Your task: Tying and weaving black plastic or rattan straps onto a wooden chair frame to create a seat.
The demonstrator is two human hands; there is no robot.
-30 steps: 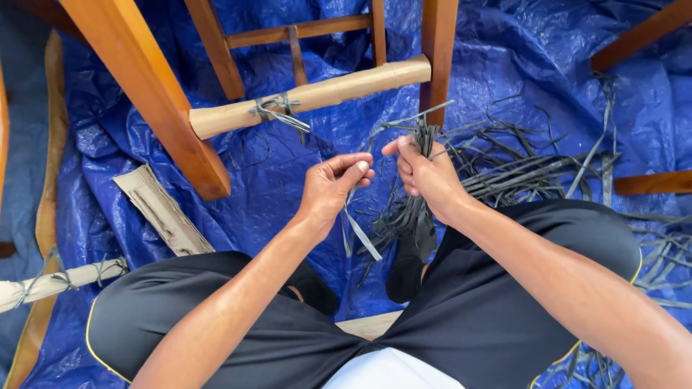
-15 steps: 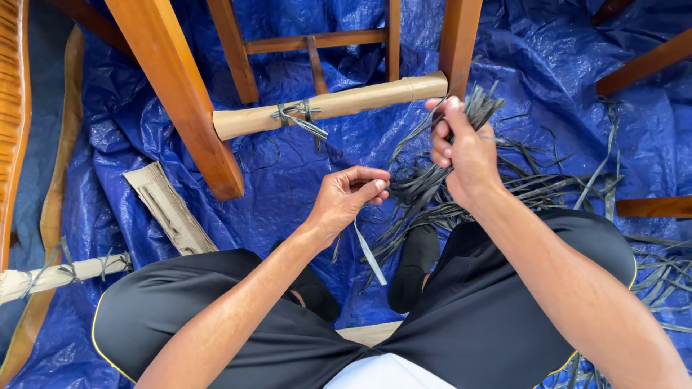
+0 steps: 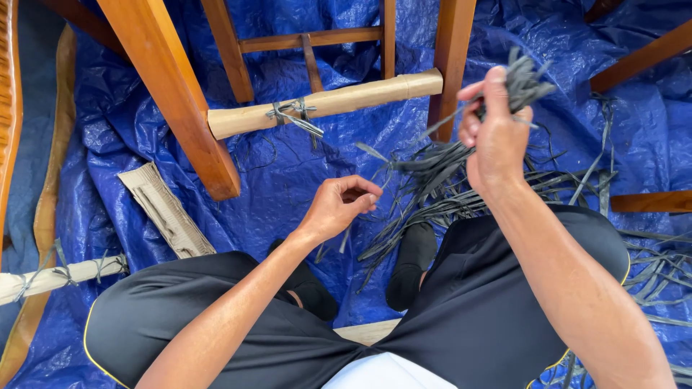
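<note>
While the right hand (image 3: 497,137) grips raised grey strips (image 3: 522,79), the left hand (image 3: 339,205) pinches one.

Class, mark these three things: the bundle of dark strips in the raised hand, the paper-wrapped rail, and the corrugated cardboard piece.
bundle of dark strips (image 3: 520,81), head view, its upper end above the right hand.
paper-wrapped rail (image 3: 360,99), head view, mid-length.
corrugated cardboard piece (image 3: 164,210), head view, its centre.

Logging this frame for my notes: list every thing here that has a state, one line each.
right hand: raised, shut on the grey strips
grey strips: bunched in the fist, ends sticking up
left hand: lower, fingers curled, what it pinches cannot be told
paper-wrapped rung: horizontal, tied with a grey strip
loose strips: spread on the blue tarp
cardboard piece: lying flat
</note>
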